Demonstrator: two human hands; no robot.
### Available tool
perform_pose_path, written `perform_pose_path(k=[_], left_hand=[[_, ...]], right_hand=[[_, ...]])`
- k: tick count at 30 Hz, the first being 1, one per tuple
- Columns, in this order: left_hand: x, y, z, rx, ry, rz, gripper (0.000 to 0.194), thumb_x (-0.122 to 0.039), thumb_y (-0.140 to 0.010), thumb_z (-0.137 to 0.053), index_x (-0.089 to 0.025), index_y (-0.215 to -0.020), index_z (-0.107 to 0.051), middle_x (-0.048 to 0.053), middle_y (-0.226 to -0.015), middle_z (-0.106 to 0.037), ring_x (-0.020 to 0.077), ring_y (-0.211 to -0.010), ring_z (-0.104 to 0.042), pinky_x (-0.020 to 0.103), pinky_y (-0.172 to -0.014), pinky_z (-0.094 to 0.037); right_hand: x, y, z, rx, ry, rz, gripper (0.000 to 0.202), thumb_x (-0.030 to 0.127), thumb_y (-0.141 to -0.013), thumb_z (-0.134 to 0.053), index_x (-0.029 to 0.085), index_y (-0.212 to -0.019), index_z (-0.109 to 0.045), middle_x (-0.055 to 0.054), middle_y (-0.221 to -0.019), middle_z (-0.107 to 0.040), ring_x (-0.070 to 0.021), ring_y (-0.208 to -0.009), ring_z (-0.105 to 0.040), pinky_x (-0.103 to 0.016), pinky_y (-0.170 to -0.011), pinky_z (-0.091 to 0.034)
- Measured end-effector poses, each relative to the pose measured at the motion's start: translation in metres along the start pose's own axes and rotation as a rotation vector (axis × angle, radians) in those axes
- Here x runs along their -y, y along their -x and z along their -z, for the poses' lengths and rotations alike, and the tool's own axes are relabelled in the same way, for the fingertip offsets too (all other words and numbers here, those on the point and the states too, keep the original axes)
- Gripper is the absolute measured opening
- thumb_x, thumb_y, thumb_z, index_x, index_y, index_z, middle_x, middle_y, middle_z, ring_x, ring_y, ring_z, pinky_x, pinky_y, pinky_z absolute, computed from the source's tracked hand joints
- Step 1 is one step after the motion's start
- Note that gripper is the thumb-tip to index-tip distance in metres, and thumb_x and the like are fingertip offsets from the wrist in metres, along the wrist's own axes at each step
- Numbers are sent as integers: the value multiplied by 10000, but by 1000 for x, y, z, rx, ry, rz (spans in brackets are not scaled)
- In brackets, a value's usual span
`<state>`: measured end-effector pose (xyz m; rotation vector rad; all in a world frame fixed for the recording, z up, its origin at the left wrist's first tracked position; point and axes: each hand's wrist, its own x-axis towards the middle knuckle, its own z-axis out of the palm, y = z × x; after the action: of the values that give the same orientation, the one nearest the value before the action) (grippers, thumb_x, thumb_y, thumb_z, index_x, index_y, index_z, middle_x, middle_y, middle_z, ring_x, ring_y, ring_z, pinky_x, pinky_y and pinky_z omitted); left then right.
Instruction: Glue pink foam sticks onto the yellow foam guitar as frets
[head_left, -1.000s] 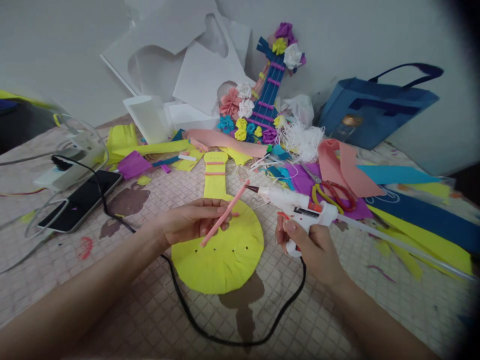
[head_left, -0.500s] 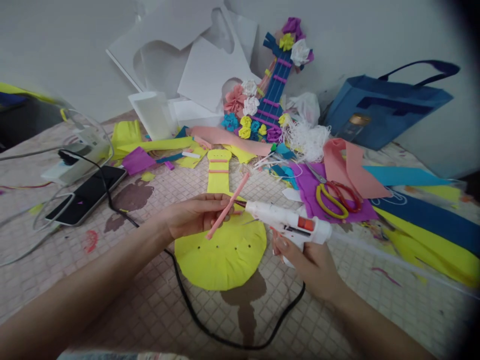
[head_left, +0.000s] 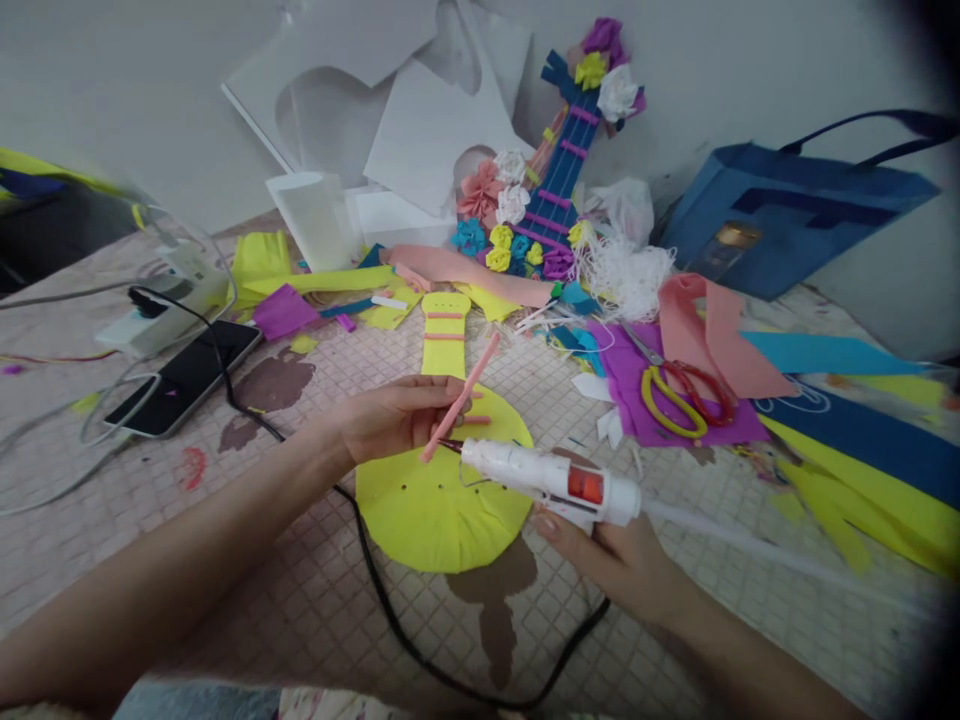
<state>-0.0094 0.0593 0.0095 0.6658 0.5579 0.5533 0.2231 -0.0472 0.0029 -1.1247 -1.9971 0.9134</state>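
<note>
A thin pink strip [head_left: 474, 377] is pinched between the fingers of my left hand [head_left: 390, 415], slanting above the yellow guitar-shaped piece [head_left: 450, 520]. My right hand [head_left: 607, 550] grips a white glue gun [head_left: 525, 472], whose dark nozzle points left at the strip's lower end. Whether the tip touches the strip is hard to tell. The yellow piece lies flat below both hands, with small dark holes across its round body and pink strips on its neck and upper body. Part of it is hidden by my left hand and the glue gun.
Scissors [head_left: 675, 400] lie on purple paper [head_left: 630, 400] at right. A phone [head_left: 187, 378] and a power strip [head_left: 150, 318] are at left. A decorated blue guitar [head_left: 562, 165] leans on the wall beside a blue bag [head_left: 795, 220]. A black cord [head_left: 390, 615] loops in front.
The glue gun's tip has moved down and left, from the middle of the pink strip to near its lower end. The view has shifted slightly. Both hands keep their holds.
</note>
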Motion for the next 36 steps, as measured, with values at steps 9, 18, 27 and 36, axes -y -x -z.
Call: perform_pose_path(k=[9, 18, 27, 36], left_hand=[[-3, 1, -2, -74, 34, 7, 39, -96, -813, -608, -75, -835, -632, 23, -719, -647, 75, -563, -619, 136, -536, -498], [-1, 1, -3, -25, 14, 9, 45, -127, -806, -624, -91, -783, -609, 18, -697, -616, 105, -638, -632, 138, -507, -476], [-1, 1, -1, 8, -38, -9, 74, -150, -817, -622, -102, -763, -607, 19, -663, -601, 141, -788, -651, 157, -654, -499], [-2, 0, -1, 15, 3, -26, 48, -130, -802, -636, -92, -777, -622, 24, -708, -635, 115, -690, -651, 152, -611, -502]], right_hand=[[0, 5, 0, 122, 29, -58, 99, 283, -886, -499, 210, -821, -508, -13, -794, -567, -141, -685, -568, -257, -633, -474], [-3, 6, 1, 70, 66, -49, 57, 258, -884, -503, 213, -860, -529, -14, -782, -595, -159, -714, -587, -263, -638, -487], [-6, 6, 1, -24, 107, 7, 88, 232, -880, -513, 236, -964, -539, -24, -824, -630, -183, -762, -607, -275, -635, -505], [3, -1, 3, -95, 53, 99, 250, 232, -856, -542, 254, -1104, -526, -57, -1072, -599, -211, -974, -588, -300, -803, -504]])
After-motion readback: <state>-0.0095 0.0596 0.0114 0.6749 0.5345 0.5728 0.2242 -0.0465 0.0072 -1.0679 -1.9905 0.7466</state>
